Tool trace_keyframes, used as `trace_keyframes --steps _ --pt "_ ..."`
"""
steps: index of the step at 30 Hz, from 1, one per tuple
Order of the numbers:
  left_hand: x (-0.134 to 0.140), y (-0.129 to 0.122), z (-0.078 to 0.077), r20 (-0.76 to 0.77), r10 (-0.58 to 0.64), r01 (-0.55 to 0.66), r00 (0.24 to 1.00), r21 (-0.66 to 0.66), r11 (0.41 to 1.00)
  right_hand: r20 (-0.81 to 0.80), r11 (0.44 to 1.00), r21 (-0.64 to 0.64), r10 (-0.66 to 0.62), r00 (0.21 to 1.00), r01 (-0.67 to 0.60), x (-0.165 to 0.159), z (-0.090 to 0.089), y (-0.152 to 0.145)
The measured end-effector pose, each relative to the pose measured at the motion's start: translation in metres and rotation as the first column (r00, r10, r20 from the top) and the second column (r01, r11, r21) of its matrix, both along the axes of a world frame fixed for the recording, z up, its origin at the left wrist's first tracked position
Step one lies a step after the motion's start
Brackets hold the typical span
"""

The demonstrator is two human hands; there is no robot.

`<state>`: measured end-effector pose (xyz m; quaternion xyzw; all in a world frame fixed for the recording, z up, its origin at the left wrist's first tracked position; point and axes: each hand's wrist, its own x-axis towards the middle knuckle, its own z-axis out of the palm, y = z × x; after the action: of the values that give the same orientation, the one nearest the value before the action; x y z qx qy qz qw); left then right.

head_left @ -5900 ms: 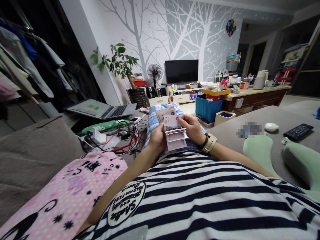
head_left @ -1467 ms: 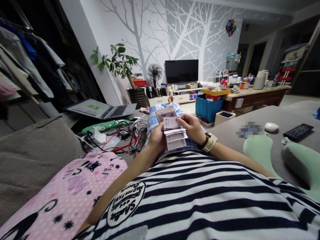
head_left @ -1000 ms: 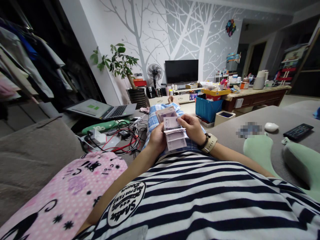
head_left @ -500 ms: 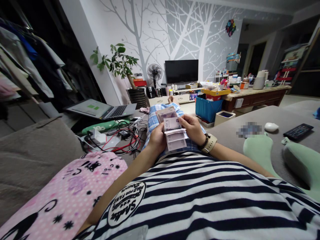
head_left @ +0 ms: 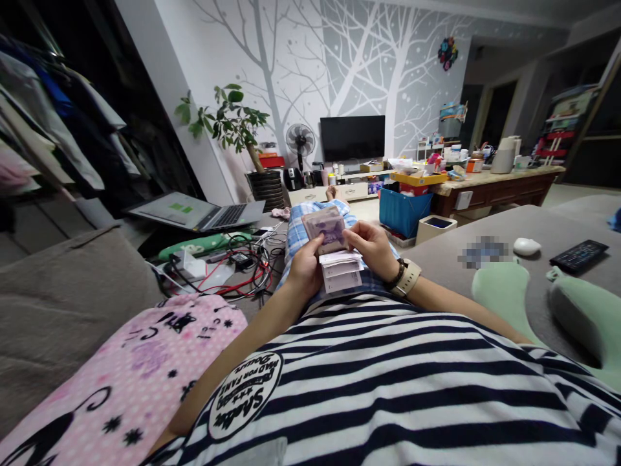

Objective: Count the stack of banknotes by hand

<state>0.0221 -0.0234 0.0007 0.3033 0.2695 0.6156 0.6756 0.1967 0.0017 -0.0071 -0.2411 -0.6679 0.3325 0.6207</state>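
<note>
A stack of purplish banknotes (head_left: pixel 330 228) is held over my lap. My left hand (head_left: pixel 306 264) is closed on its left side, the thumb lying across the front note. At the right edge of the stack, my right hand (head_left: pixel 371 246) has thumb and fingers pinched on a note. Below them, several pale notes (head_left: pixel 341 275) hang folded down in layers toward my striped shirt (head_left: pixel 369 362). Blue plaid cloth (head_left: pixel 298 223) covers my legs behind the money. A watch with a pale strap (head_left: pixel 408 277) and a dark bracelet are on my right wrist.
On the left are a laptop (head_left: pixel 198 213), tangled cables (head_left: pixel 247 268) and a pink cat-print blanket (head_left: pixel 160 362). To the right on the sofa lie a white mouse (head_left: pixel 526 246), a black remote (head_left: pixel 579 256) and a green neck pillow (head_left: pixel 502 291). A blue bin (head_left: pixel 405 210) stands beyond.
A note's pale side showed upright between my hands before. It has folded down onto the lower layers, and the purple face of the stack now shows.
</note>
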Motion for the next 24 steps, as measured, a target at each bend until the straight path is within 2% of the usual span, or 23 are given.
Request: trace_keyframes --steps 5,11,24 --pt "-0.010 0.005 -0.007 -0.038 0.035 -0.035 0.999 0.014 0.999 -0.007 0.990 -0.059 -0.130 0.991 0.129 0.002 -0.003 0.009" --pt "-0.009 0.003 -0.006 -0.046 0.068 -0.067 0.997 0.029 0.997 0.049 0.995 -0.049 -0.084 0.995 0.086 0.004 -0.004 0.012" --pt "0.001 0.002 0.003 0.009 0.045 -0.044 0.999 -0.012 0.999 0.035 0.999 -0.005 -0.034 0.999 0.035 0.004 0.005 -0.002"
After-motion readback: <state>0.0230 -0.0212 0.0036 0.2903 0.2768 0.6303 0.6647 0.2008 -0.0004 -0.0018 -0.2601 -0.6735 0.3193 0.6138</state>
